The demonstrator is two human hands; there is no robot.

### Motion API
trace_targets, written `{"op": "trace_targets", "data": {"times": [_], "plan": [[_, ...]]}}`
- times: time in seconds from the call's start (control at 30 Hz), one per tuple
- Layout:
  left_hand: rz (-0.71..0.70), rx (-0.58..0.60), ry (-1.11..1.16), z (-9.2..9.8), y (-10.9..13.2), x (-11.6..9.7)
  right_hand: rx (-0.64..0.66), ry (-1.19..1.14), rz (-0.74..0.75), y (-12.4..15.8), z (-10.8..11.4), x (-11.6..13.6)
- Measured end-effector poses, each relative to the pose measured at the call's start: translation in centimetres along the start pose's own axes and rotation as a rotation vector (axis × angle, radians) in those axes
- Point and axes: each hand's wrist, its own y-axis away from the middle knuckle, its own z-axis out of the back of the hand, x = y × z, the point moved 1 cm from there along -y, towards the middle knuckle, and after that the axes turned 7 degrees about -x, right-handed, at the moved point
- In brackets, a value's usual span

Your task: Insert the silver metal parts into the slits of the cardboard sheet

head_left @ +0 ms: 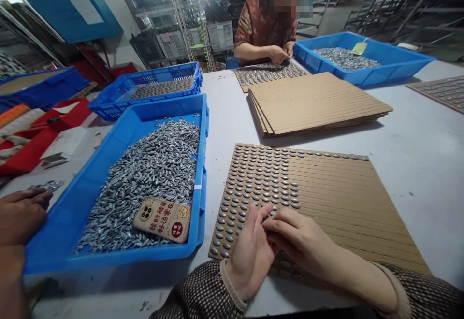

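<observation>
My left hand (250,251) and my right hand (304,244) rest together on a slotted cardboard sheet (355,203) in front of me. Their fingertips meet in a pinch near the sheet's middle-left, where rows of small grey metal pieces (253,179) stand in the slots. What the fingers pinch is too small to make out. The sheet's left part is filled with pieces; its right part is bare. A blue tray (61,232) heaped with loose metal pieces (152,174) sits to the left, with a phone (163,219) lying on the heap.
A stack of bare cardboard sheets (315,101) lies beyond. Across the table a person (268,24) works at another filled sheet (268,73) beside a blue tray (395,65). Another person's hand (21,212) rests at the left edge. More blue crates (145,87) stand at the far left.
</observation>
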Motion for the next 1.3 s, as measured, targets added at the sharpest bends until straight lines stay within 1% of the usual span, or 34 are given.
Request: {"op": "trace_targets", "data": {"times": [0.07, 0.17, 0.23, 0.3, 0.37, 0.47, 0.63, 0.7, 0.83, 0.9, 0.93, 1.0, 1.1, 1.17, 1.23, 1.3], "plan": [[0.011, 0.022, -0.018, 0.0, 0.1, 0.0, 0.025, -0.059, -0.031, 0.0, 0.2, -0.3], [-0.04, 0.05, -0.141, 0.1, 0.2, 0.0, 0.045, -0.198, -0.195, -0.1, 1.8, -0.5], [-0.109, 0.028, -0.277, 0.2, 0.2, 0.0, 0.003, -0.295, -0.318, -0.1, 2.9, -0.3], [-0.151, -0.018, -0.385, 0.3, 0.2, -0.1, -0.058, -0.349, -0.365, -0.1, 3.7, -0.1], [-0.143, -0.051, -0.42, 0.4, 0.2, -0.1, -0.082, -0.355, -0.335, 0.0, 3.8, 0.1], [-0.116, -0.059, -0.401, 0.5, 0.1, -0.1, -0.085, -0.331, -0.298, 0.2, 3.5, 0.2], [-0.153, -0.068, -0.427, 0.7, -0.1, 0.0, -0.131, -0.312, -0.205, 0.4, 3.2, -0.1], [-0.169, -0.067, -0.444, 0.8, -0.2, 0.0, -0.109, -0.275, -0.135, 0.7, 3.1, 0.0], [-0.17, -0.091, -0.459, 0.8, -0.2, 0.1, -0.063, -0.083, 0.067, 1.4, 3.2, 0.3], [-0.164, -0.094, -0.471, 0.8, -0.2, 0.1, -0.073, -0.046, 0.099, 1.4, 3.7, -0.1], [-0.161, -0.096, -0.479, 0.7, -0.2, 0.1, -0.09, -0.04, 0.085, 1.3, 4.0, -0.6], [-0.159, -0.112, -0.493, 0.6, -0.1, 0.0, -0.137, -0.016, -0.002, 0.8, 5.0, -2.4], [-0.157, -0.149, -0.502, 0.5, 0.0, -0.2, -0.235, 0.077, -0.218, 0.0, 6.4, -6.4], [-0.151, -0.158, -0.504, 0.5, 0.0, -0.2, -0.265, 0.123, -0.326, -0.5, 6.9, -9.1], [-0.144, -0.159, -0.508, 0.6, -0.1, -0.2, -0.251, 0.134, -0.344, -0.9, 6.8, -11.1], [-0.143, -0.161, -0.509, 0.7, -0.1, -0.3, -0.212, 0.151, -0.293, -1.3, 6.3, -12.0]]}}
